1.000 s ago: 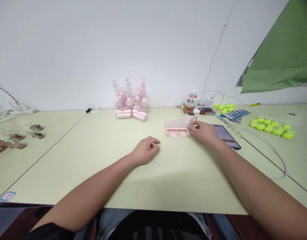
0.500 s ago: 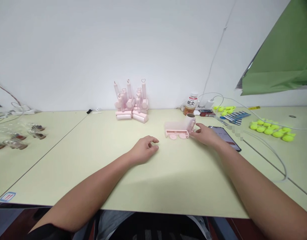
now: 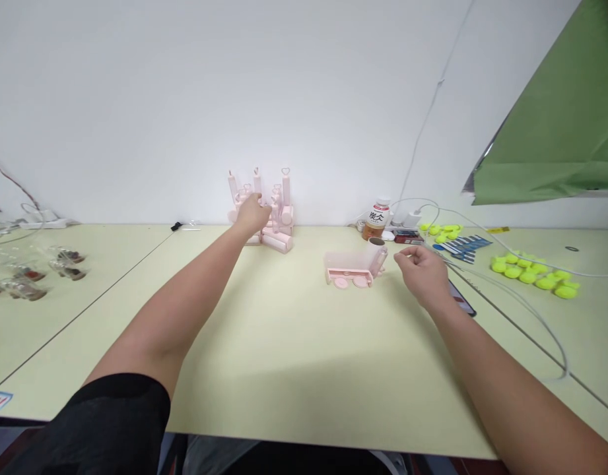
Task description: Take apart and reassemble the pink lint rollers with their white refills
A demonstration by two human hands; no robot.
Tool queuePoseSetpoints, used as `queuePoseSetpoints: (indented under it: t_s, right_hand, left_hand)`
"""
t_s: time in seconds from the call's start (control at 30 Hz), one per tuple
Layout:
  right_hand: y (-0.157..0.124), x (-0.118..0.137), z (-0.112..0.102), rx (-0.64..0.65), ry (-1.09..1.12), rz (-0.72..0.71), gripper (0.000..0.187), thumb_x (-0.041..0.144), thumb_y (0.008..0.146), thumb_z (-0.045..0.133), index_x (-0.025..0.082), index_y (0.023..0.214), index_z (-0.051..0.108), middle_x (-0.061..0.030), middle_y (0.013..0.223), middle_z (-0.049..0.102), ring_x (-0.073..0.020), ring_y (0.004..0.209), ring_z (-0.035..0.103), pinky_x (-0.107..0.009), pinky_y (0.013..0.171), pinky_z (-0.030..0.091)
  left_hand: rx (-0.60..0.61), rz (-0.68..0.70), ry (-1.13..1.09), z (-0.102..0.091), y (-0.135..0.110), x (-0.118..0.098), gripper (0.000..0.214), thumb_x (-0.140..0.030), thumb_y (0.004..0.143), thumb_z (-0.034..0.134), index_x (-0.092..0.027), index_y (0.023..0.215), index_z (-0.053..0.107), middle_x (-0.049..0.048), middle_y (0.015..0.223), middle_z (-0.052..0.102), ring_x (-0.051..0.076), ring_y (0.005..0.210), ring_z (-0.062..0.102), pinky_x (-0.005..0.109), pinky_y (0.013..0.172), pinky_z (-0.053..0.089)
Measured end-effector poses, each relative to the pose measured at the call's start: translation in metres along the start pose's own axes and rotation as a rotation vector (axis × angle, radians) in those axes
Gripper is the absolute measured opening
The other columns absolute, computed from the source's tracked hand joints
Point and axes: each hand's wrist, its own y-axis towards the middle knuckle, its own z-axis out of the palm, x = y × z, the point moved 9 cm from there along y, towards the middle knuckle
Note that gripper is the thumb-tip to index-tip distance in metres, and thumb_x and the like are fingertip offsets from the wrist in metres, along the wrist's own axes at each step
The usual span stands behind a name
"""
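My left hand (image 3: 253,214) reaches to a group of pale pink tube-shaped pieces (image 3: 286,188), some topped with heart-shaped loops, standing against the wall. Its thumb and index finger are apart, beside the upright pieces; the hand hides part of them. Pink cases (image 3: 278,240) lie at the front of that group. My right hand (image 3: 425,274) is above the table with fingers curled to the thumb, and nothing shows in it. To its left lies an open pink case (image 3: 348,272) with round end discs. Beside the case stand a white roll (image 3: 376,248) with a brown core and a slim pink piece (image 3: 379,262).
A labelled bottle (image 3: 376,219) stands near the wall. Right of my right hand are a phone (image 3: 462,298), blue strips (image 3: 465,246), yellow-green round items (image 3: 534,272) and a white cable (image 3: 536,315). Wrapped items (image 3: 24,284) lie at far left.
My left hand has moved forward and left, from the table's middle to the pink pieces. My right hand has drawn right, away from the slim pink piece, and its fingers have closed.
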Motion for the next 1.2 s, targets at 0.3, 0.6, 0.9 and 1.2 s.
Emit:
queuePoseSetpoints:
  t_s: [0.3,0.6,0.9,1.2]
  right_hand:
    - [-0.015,0.019,0.000,-0.017,0.171,-0.081,0.017,0.037,0.072,0.060,0.021,0.077,0.059,0.0072,0.048,0.044,-0.0117,0.045,0.038,-0.026,0.047,0.031]
    - [-0.026,0.033,0.006,0.077,0.197,-0.137,0.019,0.039,0.074,0.059,0.021,0.078,0.060,0.0082,0.047,0.037,-0.0112,0.044,0.033,-0.025,0.047,0.029]
    - [-0.035,0.042,0.004,0.096,0.238,-0.142,0.019,0.040,0.077,0.059,0.022,0.079,0.061,0.0060,0.050,0.042,-0.0125,0.046,0.038,-0.026,0.048,0.031]
    - [-0.071,0.056,0.056,0.585,0.761,0.168,0.045,0.056,0.078,0.065,0.022,0.106,0.060,-0.0056,0.088,0.066,-0.0163,0.066,0.058,-0.026,0.050,0.044]
  left_hand:
    - [-0.192,0.371,0.368,-0.012,0.027,-0.097,0.053,-0.031,0.091,0.045,-0.021,0.143,0.036,0.0165,0.140,0.045,0.033,0.127,0.044,0.045,0.105,0.036]
    - [0.137,0.330,0.651,0.038,0.087,-0.102,0.053,-0.032,0.084,0.053,-0.021,0.136,0.052,0.0163,0.144,0.045,0.040,0.135,0.033,0.064,0.111,0.019]
    - [0.092,0.537,0.478,0.032,0.080,-0.125,0.031,-0.006,0.070,0.060,-0.018,0.096,0.071,0.0130,0.109,0.063,0.030,0.108,0.057,0.043,0.097,0.042]
    - [-0.158,0.820,0.016,-0.063,-0.061,-0.185,0.016,-0.013,0.086,0.047,-0.020,0.093,0.060,0.0029,0.086,0.062,0.017,0.081,0.060,0.031,0.074,0.047]
